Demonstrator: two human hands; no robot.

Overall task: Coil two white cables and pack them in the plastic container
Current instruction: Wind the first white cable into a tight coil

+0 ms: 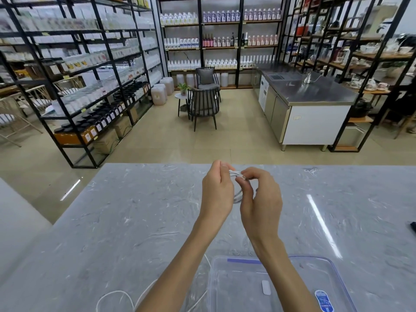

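Both hands are raised over the grey marble table. My left hand pinches the top of a small coil of white cable, and my right hand pinches the same coil near its end at the top. The coil hangs between the two hands, partly hidden by the fingers. A second white cable lies loose on the table near the front edge, running under my left forearm. The clear plastic container stands at the front right, below my right forearm, with a small white object inside.
A dark object lies at the table's right edge. Beyond the table is tiled floor, black shelving full of bottles, two dark chairs with a small round table, and a steel-topped counter.
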